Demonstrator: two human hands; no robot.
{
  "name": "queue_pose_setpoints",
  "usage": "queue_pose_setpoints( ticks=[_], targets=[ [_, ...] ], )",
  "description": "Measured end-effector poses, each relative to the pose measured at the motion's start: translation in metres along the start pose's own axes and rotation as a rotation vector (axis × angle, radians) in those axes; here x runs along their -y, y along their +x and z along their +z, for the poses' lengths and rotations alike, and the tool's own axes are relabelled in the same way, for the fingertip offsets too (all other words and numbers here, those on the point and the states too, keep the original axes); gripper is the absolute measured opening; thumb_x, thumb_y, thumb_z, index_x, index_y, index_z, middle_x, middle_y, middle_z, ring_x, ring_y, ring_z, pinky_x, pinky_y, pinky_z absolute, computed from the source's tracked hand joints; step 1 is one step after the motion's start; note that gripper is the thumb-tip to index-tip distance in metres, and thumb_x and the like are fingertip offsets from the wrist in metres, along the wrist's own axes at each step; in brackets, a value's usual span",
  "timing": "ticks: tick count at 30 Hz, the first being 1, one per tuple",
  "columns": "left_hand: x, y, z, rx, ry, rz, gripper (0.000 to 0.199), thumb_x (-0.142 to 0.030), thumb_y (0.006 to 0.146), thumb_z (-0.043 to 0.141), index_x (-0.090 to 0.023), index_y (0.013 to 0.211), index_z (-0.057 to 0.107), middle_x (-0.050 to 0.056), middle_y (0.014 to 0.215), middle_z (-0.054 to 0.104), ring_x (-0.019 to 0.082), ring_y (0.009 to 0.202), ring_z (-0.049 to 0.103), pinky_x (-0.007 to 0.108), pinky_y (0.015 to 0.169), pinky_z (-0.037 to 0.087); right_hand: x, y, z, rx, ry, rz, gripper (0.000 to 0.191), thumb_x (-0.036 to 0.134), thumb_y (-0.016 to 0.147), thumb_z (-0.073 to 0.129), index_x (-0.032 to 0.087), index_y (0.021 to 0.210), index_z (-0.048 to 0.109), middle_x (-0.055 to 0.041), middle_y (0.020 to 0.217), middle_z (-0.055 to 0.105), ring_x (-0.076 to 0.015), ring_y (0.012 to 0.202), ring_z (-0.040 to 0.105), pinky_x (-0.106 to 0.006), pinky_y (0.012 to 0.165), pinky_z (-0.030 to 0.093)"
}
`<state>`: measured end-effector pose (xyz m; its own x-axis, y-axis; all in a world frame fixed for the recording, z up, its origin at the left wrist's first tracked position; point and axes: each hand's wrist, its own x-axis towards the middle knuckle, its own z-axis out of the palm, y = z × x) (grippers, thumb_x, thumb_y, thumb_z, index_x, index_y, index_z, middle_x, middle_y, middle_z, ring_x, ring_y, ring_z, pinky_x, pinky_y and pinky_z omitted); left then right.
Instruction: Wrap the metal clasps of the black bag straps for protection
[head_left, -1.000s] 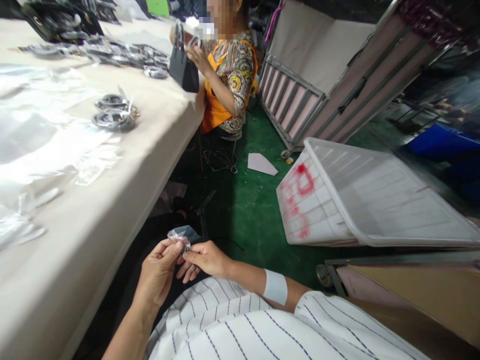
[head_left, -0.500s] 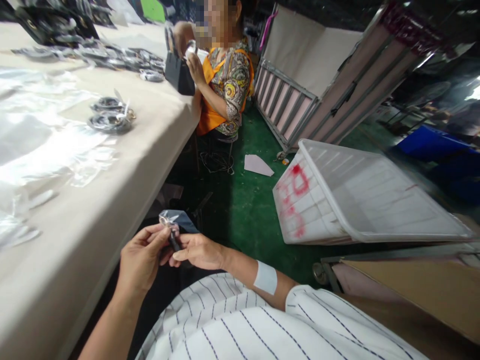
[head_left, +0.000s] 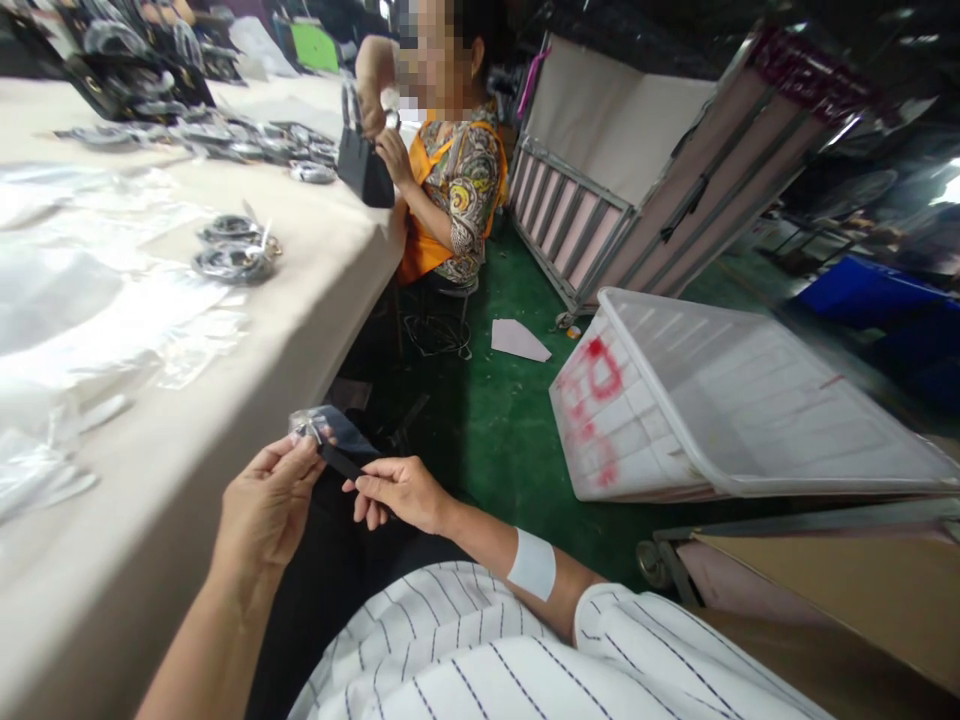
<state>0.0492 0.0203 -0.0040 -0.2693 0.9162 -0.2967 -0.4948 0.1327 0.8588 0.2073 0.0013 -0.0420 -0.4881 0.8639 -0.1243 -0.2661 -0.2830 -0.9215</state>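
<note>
A short stretch of black strap runs between my two hands above my lap. My left hand pinches one end, where crinkled clear plastic wrap covers what looks like a fitting. Thumb and fingers of my right hand are closed on the other end; the strap's tip is hidden there. On the table to the left lie two coiled dark straps in clear plastic, with metal ends showing.
Clear plastic sheets cover part of the cloth-covered table. Further back, a co-worker sits with a small black handbag. A white bin and wheeled carts stand to the right on the green floor.
My hands have drawn apart, my left hand going left, so more of the black strap shows between them. The view has shifted slightly.
</note>
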Motion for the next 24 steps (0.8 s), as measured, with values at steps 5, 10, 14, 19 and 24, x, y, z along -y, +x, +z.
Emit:
queue_pose_setpoints(
  ticks=[5, 10, 14, 19, 24],
  targets=[
    [0.011, -0.002, 0.000, 0.001, 0.126, 0.060, 0.036, -0.033, 0.060, 0.085, -0.017, 0.082, 0.062, 0.003, 0.085, 0.075, 0.016, 0.082, 0.071, 0.025, 0.078, 0.055, 0.009, 0.006, 0.010, -0.063, 0.039, 0.002, 0.055, 0.060, 0.075, 0.072, 0.008, 0.094, 0.065, -0.0038, 0.066, 0.067, -0.0100, 0.046, 0.059, -0.019, 0.042, 0.038],
    [0.005, 0.000, -0.013, -0.087, 0.495, 0.231, 0.036, -0.050, 0.070, 0.077, -0.019, 0.086, 0.070, 0.003, 0.082, 0.075, 0.021, 0.082, 0.068, 0.031, 0.080, 0.049, 0.019, 0.007, 0.016, -0.061, 0.102, 0.035, 0.055, 0.057, 0.071, 0.075, 0.008, 0.090, 0.063, -0.0055, 0.064, 0.067, -0.0116, 0.044, 0.059, -0.018, 0.038, 0.037],
    [-0.003, -0.003, -0.020, -0.077, 0.831, 0.403, 0.029, -0.049, 0.083, 0.061, -0.022, 0.083, 0.071, 0.003, 0.076, 0.072, 0.021, 0.078, 0.065, 0.030, 0.075, 0.043, 0.021, 0.005, 0.020, -0.047, 0.087, 0.023, 0.054, 0.056, 0.072, 0.075, 0.007, 0.091, 0.063, -0.0057, 0.064, 0.068, -0.0115, 0.042, 0.059, -0.018, 0.037, 0.038],
    [0.005, -0.014, -0.017, 0.135, 1.149, 0.570, 0.009, -0.023, 0.069, 0.057, -0.023, 0.074, 0.065, 0.000, 0.064, 0.063, 0.017, 0.062, 0.055, 0.028, 0.063, 0.034, 0.017, 0.011, 0.020, -0.140, 0.183, 0.046, 0.046, 0.053, 0.073, 0.076, 0.012, 0.083, 0.058, -0.0006, 0.059, 0.063, -0.0116, 0.044, 0.059, -0.017, 0.038, 0.039],
    [0.017, -0.020, -0.025, 0.257, 1.219, 0.591, 0.024, -0.018, 0.070, 0.050, -0.023, 0.087, 0.066, 0.001, 0.078, 0.067, 0.017, 0.072, 0.061, 0.025, 0.067, 0.040, 0.023, 0.016, -0.001, -0.052, 0.277, 0.231, 0.031, 0.038, 0.089, 0.066, 0.008, 0.081, 0.062, -0.0088, 0.070, 0.069, -0.0107, 0.055, 0.063, -0.018, 0.051, 0.047]
  ],
)
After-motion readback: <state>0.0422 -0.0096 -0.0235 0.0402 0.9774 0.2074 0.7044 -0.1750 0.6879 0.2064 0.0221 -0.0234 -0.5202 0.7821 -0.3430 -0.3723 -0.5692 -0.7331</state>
